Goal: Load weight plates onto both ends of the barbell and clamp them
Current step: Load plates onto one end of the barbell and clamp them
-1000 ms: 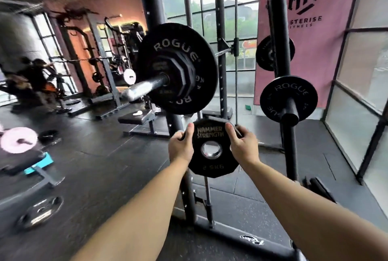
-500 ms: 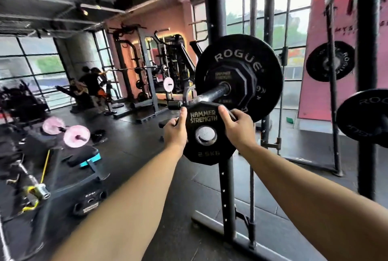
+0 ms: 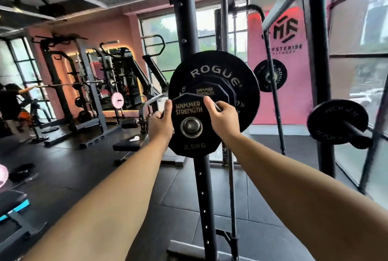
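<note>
The big Rogue plate [image 3: 214, 72] is already on the barbell sleeve [image 3: 191, 127], with a mid-sized Hammer Strength plate [image 3: 218, 93] seated against its face. You hold the 2.5 kg plate [image 3: 192, 146] just in front of them, your left grip [image 3: 161, 124] and right grip [image 3: 223, 117] each clamped on its rim. Its bore sits over the sleeve end, though I cannot tell if it is threaded on. As I judge it, you have yet to push it home, clamp it, then load the far end, which is out of view.
</note>
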